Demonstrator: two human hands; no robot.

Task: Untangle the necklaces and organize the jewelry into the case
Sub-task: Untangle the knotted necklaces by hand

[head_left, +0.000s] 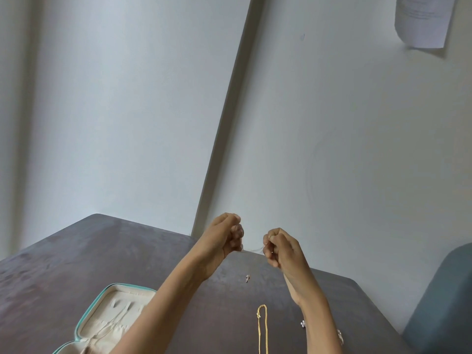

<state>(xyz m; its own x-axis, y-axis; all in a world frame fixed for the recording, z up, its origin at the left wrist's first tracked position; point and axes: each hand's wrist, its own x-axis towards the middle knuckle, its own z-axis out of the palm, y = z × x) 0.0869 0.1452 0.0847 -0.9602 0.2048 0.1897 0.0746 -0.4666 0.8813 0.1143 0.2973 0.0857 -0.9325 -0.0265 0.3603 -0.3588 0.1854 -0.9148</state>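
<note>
Both hands are raised above the dark table. My left hand and my right hand each pinch one end of a very thin chain necklace, which spans the short gap between them. A small pendant hangs below that gap. A gold chain necklace lies on the table between my forearms. The open jewelry case, teal-edged with a cream lining, lies at the lower left, partly hidden by my left forearm.
A small white flower-shaped piece lies on the table by my right forearm, with another pale piece just right of that arm. A grey-blue chair back stands at the right. White walls rise behind, with a paper sheet pinned up.
</note>
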